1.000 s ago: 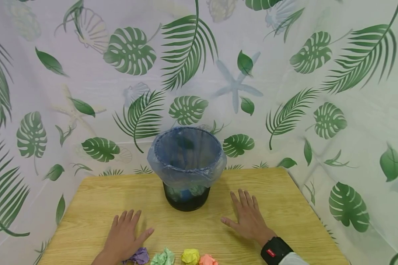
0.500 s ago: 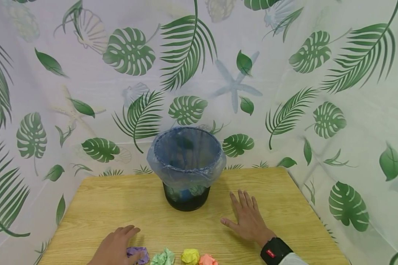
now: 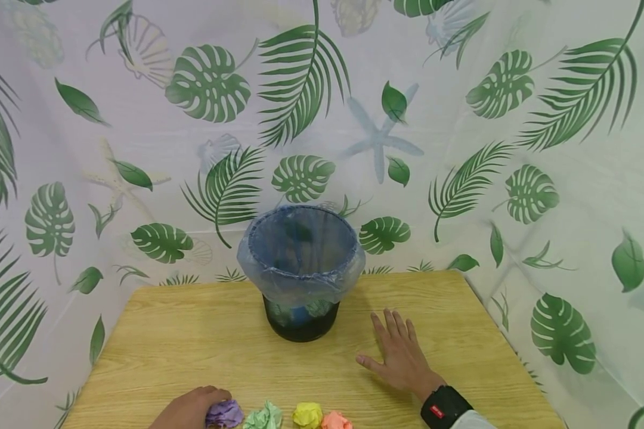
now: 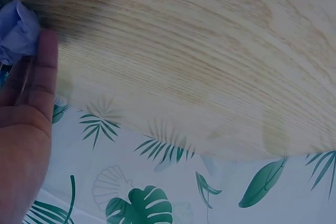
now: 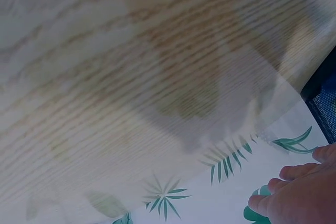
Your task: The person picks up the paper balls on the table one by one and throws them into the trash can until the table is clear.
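Observation:
A crumpled purple paper ball (image 3: 224, 413) lies on the table near its front edge. My left hand (image 3: 190, 409) is right against it on the left, fingertips at its far side and thumb hidden. In the left wrist view, the fairly straight fingers (image 4: 46, 59) touch the purple paper. My right hand (image 3: 399, 360) rests on the table at the right, fingers spread, holding nothing. Beside the purple ball lie green (image 3: 264, 416), yellow (image 3: 307, 415) and orange (image 3: 336, 420) crumpled paper balls in a row.
A dark bin (image 3: 300, 325) lined with a blue translucent bag (image 3: 300, 286) stands at the back middle of the wooden table (image 3: 193, 333). Behind and beside the table hangs a white leaf-print cloth (image 3: 451, 95). A black band (image 3: 446, 407) wraps the right wrist.
My left hand has drawn back toward the front edge and come down to the purple paper ball, its spread fingers now closer together. The right hand and the bin have stayed put.

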Demonstrator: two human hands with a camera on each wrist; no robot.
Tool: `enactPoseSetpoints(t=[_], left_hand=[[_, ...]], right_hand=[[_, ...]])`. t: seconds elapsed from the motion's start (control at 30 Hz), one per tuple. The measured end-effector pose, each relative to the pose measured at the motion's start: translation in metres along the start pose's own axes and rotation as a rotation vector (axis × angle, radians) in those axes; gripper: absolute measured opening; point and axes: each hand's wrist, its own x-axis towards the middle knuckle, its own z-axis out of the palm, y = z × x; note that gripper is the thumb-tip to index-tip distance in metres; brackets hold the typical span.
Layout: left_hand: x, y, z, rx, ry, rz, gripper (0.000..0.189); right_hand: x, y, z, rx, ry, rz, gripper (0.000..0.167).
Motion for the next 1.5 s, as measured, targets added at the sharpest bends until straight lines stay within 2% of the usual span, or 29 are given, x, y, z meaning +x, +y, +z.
enactPoseSetpoints(t=[0.2, 0.3, 0.37, 0.47, 0.6, 0.73, 0.97, 1.13, 1.33, 1.5], left_hand=[[0.003, -0.003, 0.0, -0.06, 0.005, 0.017, 0.03], [0.006, -0.001, -0.004, -0.064, 0.009, 0.008, 0.023], [0.007, 0.002, -0.008, -0.062, 0.036, 0.008, 0.022], [0.007, 0.011, -0.016, -0.039, 0.122, 0.021, 0.024], [0.008, 0.028, -0.029, 0.044, 0.318, 0.08, 0.026], [0.012, 0.042, -0.045, 0.118, 0.519, 0.163, 0.026], [0.024, 0.06, -0.075, 0.173, 0.774, 0.353, 0.033], [0.035, 0.081, -0.1, 0.191, 0.864, 0.448, 0.037], [0.048, 0.105, -0.127, 0.195, 0.9, 0.521, 0.04], [0.064, 0.117, -0.143, 0.204, 0.92, 0.572, 0.039]], right_hand=[[-0.001, 0.001, 0.001, 0.004, -0.012, 0.005, 0.095], [-0.001, 0.001, 0.001, 0.002, -0.023, 0.011, 0.096], [-0.001, 0.001, 0.002, 0.002, -0.026, 0.012, 0.096], [-0.002, 0.001, 0.001, -0.005, -0.03, 0.015, 0.096], [-0.003, 0.0, 0.001, -0.015, -0.037, 0.018, 0.096], [-0.004, -0.001, 0.0, -0.004, -0.023, 0.012, 0.095], [-0.006, -0.001, 0.002, 0.008, 0.011, -0.008, 0.089], [-0.006, -0.001, 0.0, -0.001, -0.02, 0.006, 0.09], [-0.006, 0.0, 0.0, -0.006, -0.015, 0.004, 0.089], [-0.005, 0.004, 0.005, -0.007, 0.019, -0.023, 0.087]])
